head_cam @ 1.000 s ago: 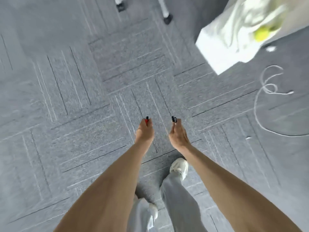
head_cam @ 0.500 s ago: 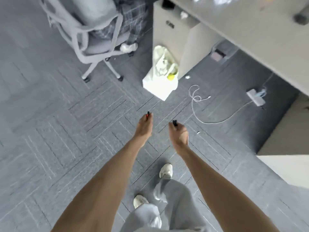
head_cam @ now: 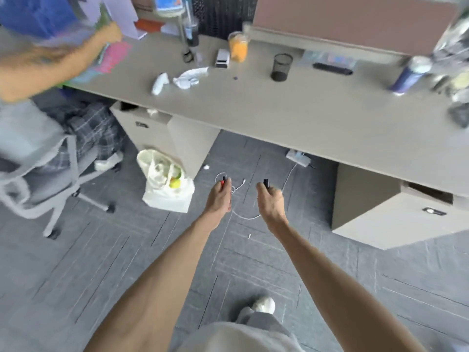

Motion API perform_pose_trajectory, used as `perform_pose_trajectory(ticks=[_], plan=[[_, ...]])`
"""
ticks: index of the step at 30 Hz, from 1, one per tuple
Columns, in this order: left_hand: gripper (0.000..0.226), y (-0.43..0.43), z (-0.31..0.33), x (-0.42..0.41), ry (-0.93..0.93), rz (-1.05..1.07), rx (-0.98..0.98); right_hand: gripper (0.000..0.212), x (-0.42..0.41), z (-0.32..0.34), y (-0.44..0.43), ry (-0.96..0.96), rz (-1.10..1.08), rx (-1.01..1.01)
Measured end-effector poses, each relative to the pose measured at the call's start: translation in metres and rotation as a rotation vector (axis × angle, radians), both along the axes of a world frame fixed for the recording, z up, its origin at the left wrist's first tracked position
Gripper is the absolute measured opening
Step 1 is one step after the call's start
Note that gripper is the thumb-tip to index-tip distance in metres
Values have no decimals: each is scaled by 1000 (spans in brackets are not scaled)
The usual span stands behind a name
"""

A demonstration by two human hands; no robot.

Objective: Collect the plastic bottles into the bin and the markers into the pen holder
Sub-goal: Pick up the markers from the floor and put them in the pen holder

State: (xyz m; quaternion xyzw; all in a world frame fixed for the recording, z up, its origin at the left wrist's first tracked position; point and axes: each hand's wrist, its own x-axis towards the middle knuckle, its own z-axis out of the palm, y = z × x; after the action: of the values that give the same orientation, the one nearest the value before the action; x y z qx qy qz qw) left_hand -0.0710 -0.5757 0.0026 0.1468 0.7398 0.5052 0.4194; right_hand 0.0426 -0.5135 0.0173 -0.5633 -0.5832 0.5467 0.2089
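At frame centre, the left hand (head_cam: 220, 196) grips a red marker (head_cam: 223, 180); the right hand (head_cam: 269, 203) grips what looks like a black marker (head_cam: 266, 183). The mesh pen holder (head_cam: 281, 67) stands on the desk (head_cam: 317, 115) above.

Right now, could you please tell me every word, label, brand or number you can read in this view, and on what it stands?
No text can be read in this view.
Blue container on the desk: label blurred, unreadable.
Pink paper: print blurred.
White box: too small to tell.
Red marker in the left hand, black marker in the right hand: no print visible.
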Motion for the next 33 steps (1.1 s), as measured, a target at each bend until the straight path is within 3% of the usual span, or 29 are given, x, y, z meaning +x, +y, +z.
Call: perform_pose_trajectory(ticks=[8, 15, 19, 26, 28, 33], plan=[[24, 136, 26, -11, 5, -97, 47, 36, 0, 26, 125, 210, -85, -53], [19, 265, 26, -60, 4, -175, 130, 41, -57, 30, 244, 289, -132, -50], [23, 350, 23, -98, 21, -212, 110, 31, -98, 39, 311, 157, -154, 46], [41, 469, 24, -156, 313, -383, -105, 37, -140, 38, 424, -102, -98, 257], [45, 507, 24, -169, 416, -396, -150, 38, -147, 34, 463, -104, -140, 252], [42, 599, 26, -200, 475, -317, -9, 41, -172, 17, 568, -50, -158, 246]])
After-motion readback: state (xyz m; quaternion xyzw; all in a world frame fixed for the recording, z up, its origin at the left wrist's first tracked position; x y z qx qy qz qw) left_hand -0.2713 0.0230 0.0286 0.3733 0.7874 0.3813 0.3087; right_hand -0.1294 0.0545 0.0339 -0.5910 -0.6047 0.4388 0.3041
